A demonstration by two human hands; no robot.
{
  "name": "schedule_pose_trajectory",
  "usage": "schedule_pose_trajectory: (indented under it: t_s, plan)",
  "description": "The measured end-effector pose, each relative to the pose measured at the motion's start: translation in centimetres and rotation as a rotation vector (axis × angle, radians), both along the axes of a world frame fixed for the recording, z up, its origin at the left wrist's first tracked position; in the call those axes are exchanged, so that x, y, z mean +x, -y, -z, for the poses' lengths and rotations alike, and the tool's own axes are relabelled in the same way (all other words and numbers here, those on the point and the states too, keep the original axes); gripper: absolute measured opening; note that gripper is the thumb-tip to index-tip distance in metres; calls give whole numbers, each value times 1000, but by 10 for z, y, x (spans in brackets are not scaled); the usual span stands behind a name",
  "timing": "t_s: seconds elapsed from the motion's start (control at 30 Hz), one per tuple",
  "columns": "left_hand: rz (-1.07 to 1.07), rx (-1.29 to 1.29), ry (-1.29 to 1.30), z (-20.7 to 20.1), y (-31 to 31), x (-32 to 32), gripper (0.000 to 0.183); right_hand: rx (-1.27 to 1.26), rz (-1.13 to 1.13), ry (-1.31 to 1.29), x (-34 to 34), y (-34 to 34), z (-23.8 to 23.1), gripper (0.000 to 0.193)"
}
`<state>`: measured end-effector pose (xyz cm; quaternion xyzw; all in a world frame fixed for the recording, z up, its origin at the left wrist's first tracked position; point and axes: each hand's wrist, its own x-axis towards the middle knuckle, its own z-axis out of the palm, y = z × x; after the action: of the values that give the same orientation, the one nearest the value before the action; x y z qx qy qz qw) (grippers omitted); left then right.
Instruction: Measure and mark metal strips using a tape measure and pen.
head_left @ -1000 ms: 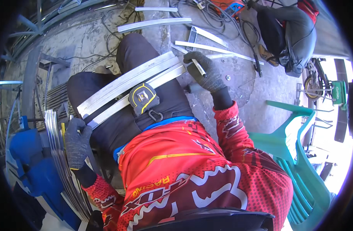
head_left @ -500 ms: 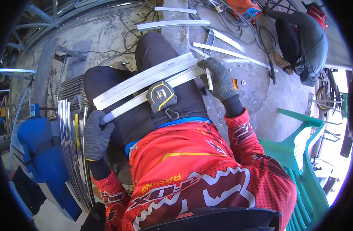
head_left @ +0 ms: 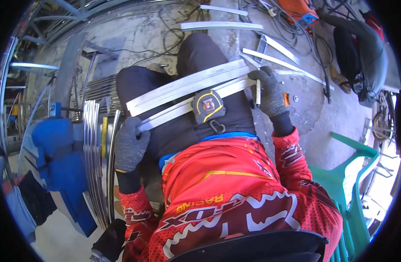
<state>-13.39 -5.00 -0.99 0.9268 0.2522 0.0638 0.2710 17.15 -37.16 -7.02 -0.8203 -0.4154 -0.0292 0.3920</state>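
Observation:
Two silvery metal profiles lie across my thighs, slanting up to the right. The wider, farther one is a ridged channel [head_left: 187,87]; the nearer is a narrower metal strip [head_left: 169,115]. Gloved in dark grey, my left hand [head_left: 132,146] is closed at the strip's left end. My right hand [head_left: 272,94], in a matching glove, pinches a slim white pen-like marker [head_left: 258,91], fingertips close to the strip's right end. A black and yellow tape measure [head_left: 208,106] rests against the strip on my lap, with a dark carabiner [head_left: 218,126] just below it.
Long shiny rods [head_left: 92,153] and a blue machine-like body [head_left: 60,153] stand at left. A green plastic chair [head_left: 353,170] is at right. Metal pieces [head_left: 222,26] and cables lie on the floor ahead. Another person [head_left: 362,61] bends near an orange machine [head_left: 298,11].
The whole scene has shifted rightward in the picture as my head turned left. Hands, metal pieces and tape measure keep nearly the same places relative to each other.

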Motion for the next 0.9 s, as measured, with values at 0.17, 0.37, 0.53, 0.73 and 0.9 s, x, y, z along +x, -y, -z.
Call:
schedule_pose_trajectory:
  t_s: [0.17, 0.37, 0.53, 0.73, 0.9]
  plan:
    - [-28, -46, -19, 5, 2, 0, 28, 36, 12, 51, -2, -3, 4, 34]
    - [9, -84, 67, 10, 0, -1, 24, 9, -51, 46, 5, -6, -13, 32]
    - [24, -44, 43, -3, 6, 8, 24, -3, -5, 59, 4, 2, -9, 33]
    - [85, 36, -1, -10, 6, 12, 25, -6, -60, -68, 12, 8, -6, 36]
    - [113, 11, 15, -6, 6, 13, 23, 110, -59, 47, 7, 4, -21, 31]
